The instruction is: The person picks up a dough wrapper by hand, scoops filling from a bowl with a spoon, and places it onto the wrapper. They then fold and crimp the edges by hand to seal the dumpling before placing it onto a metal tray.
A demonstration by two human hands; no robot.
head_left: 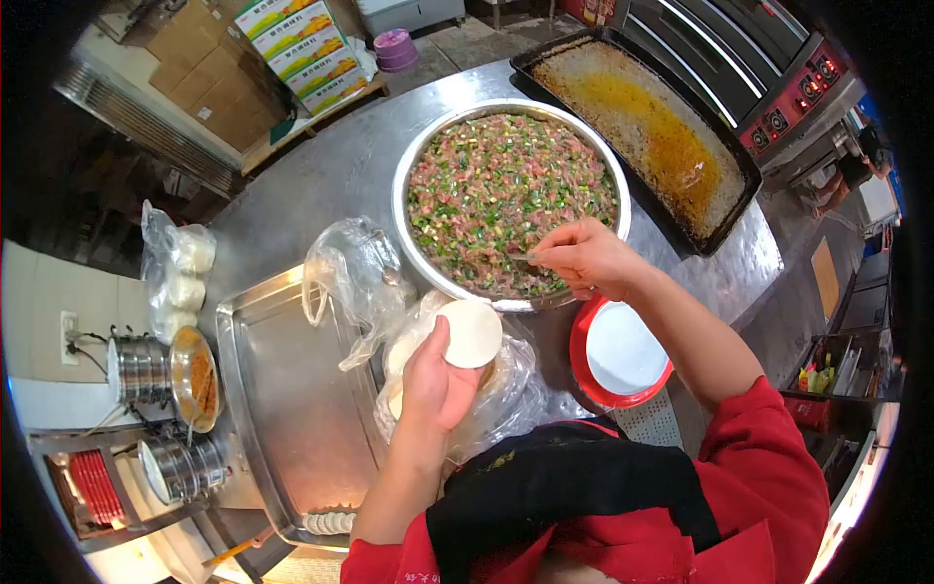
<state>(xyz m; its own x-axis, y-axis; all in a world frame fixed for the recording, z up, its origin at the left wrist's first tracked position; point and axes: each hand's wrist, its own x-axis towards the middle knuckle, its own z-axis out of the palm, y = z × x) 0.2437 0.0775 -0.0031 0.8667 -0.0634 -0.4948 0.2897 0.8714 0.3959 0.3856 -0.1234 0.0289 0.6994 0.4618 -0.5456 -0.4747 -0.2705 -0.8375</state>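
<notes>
My left hand [440,384] holds a round white dough wrapper [473,334] between thumb and fingers, above an open plastic bag [516,389] with more pale wrappers in it. My right hand [584,258] is closed on a thin tool [522,257], whose far end is down in the filling. That filling [506,190], minced meat with chopped green pieces, fills a large steel bowl [401,195]. The tool's tip is hidden in the mix.
A steel tray [302,409] with a few dumplings [329,523] at its near edge lies left. A red-rimmed white bowl [625,350] stands below my right forearm. An oily black baking tray [652,127] lies at the back right. Another plastic bag [355,277] is beside the steel bowl.
</notes>
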